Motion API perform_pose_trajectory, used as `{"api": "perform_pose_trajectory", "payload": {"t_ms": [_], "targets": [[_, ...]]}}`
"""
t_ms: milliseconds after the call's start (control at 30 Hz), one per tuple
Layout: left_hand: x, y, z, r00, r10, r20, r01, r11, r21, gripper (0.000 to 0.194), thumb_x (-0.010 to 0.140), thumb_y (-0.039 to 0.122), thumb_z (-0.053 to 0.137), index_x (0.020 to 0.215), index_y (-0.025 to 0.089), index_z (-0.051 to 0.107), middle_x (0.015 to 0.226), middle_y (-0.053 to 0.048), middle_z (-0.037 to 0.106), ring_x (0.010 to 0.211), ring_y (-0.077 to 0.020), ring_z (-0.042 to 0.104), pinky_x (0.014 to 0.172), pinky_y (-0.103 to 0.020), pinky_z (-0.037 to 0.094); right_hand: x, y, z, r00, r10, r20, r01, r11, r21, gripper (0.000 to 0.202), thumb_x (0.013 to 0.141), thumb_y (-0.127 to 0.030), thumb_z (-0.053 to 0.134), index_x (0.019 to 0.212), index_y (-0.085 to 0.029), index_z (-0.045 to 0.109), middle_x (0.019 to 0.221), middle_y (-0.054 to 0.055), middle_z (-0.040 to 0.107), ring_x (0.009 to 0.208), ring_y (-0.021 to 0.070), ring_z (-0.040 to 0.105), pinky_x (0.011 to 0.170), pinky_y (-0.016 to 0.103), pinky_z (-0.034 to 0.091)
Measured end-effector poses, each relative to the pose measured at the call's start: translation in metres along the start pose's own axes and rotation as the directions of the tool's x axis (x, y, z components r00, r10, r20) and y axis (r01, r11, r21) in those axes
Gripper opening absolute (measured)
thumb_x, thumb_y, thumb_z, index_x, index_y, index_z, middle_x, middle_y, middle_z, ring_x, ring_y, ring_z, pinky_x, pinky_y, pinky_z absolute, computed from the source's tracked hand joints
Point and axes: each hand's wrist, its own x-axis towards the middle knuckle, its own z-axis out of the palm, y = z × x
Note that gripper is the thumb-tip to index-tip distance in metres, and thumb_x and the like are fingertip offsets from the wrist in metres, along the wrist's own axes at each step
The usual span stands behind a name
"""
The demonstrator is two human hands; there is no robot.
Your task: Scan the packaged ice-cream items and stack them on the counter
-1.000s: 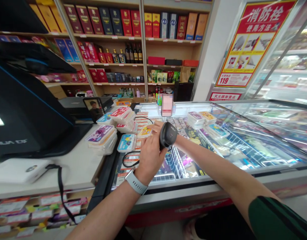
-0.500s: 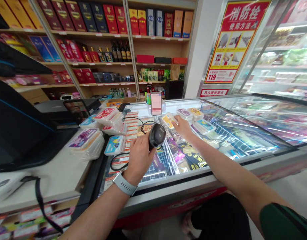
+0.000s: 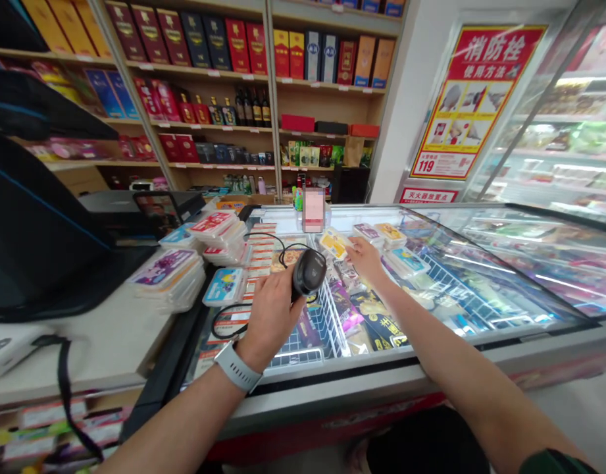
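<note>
My left hand (image 3: 272,315) is wrapped round a black barcode scanner (image 3: 309,271), its head pointing up and away over the freezer's glass. Between the fingers of my right hand (image 3: 366,260) is a flat plastic tub with a yellow label (image 3: 335,243), its label turned upward. Just beyond that hand, tubs with purple (image 3: 366,230), orange (image 3: 390,232) and blue (image 3: 409,260) labels sit on the glass. Left of the scanner lies a tub with a blue label (image 3: 224,286), near the scanner's black cable.
On the counter (image 3: 110,349) at left stand stacked tubs with red (image 3: 214,225) and purple (image 3: 165,268) labels, beside a dark monitor (image 3: 36,230). A pink card stand (image 3: 313,209) is at the freezer's far edge. Shelves of boxes and bottles (image 3: 253,108) line the back wall.
The view has tilted and shifted slightly, so the surroundings sit lower in the picture. Both hands keep their holds on the scanner and the yellow-labelled tub, with little other movement.
</note>
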Motion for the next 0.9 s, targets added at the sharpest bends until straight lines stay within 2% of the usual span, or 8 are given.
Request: {"api": "perform_pose_trajectory", "payload": {"t_ms": [67,133,267,633,900], "targets": [[0.000,0.000,0.000,1.000,-0.005,-0.009,0.005,1.000,-0.009,0.051,0.082,0.023,0.060,0.130,0.015,0.044,0.112,-0.012,0.065,0.104,-0.0280,0.059,0.092,-0.043,0.040,0.001,0.000,0.002,1.000,-0.001,0.015,0.000,0.998,0.071,0.038,0.084,-0.047,0.045,0.108,-0.019,0.054,0.076,0.003,0.070,0.066,0.0189,0.068,0.062,0.034,0.057],[0.000,0.000,-0.001,1.000,-0.014,-0.007,0.014,1.000,-0.028,0.052,0.081,0.023,0.061,0.130,0.015,0.044,0.111,-0.011,0.065,0.103,-0.0274,0.059,0.092,-0.043,0.041,0.001,-0.002,0.004,0.999,0.018,0.038,-0.025,0.979,0.203,0.045,0.080,-0.053,0.050,0.107,-0.018,0.053,0.074,0.002,0.069,0.066,0.0191,0.069,0.062,0.035,0.058],[0.001,0.001,-0.003,0.999,-0.034,-0.014,0.033,0.997,-0.068,0.052,0.082,0.022,0.062,0.130,0.016,0.044,0.110,-0.009,0.065,0.103,-0.0257,0.059,0.092,-0.043,0.041,-0.001,-0.007,0.007,0.992,0.090,0.093,-0.124,0.870,0.477,0.049,0.068,-0.052,0.067,0.101,-0.018,0.053,0.073,0.001,0.070,0.067,0.0186,0.069,0.067,0.036,0.059],[0.001,0.002,-0.002,1.000,-0.014,0.014,0.015,0.996,-0.093,0.052,0.083,0.022,0.060,0.131,0.016,0.044,0.116,-0.009,0.065,0.106,-0.0249,0.058,0.095,-0.043,0.040,-0.004,-0.013,0.007,0.993,0.076,0.095,-0.116,0.823,0.557,0.046,0.070,-0.049,0.070,0.102,-0.019,0.055,0.073,-0.001,0.070,0.069,0.0161,0.069,0.072,0.035,0.059],[0.001,0.001,0.000,1.000,-0.018,0.022,0.019,0.996,-0.082,0.052,0.084,0.024,0.059,0.132,0.015,0.043,0.116,-0.009,0.065,0.106,-0.0257,0.058,0.094,-0.043,0.039,-0.006,-0.015,0.008,0.992,0.055,0.115,-0.110,0.824,0.556,0.046,0.070,-0.050,0.070,0.102,-0.019,0.056,0.074,-0.001,0.069,0.068,0.0159,0.068,0.071,0.035,0.059]]}}
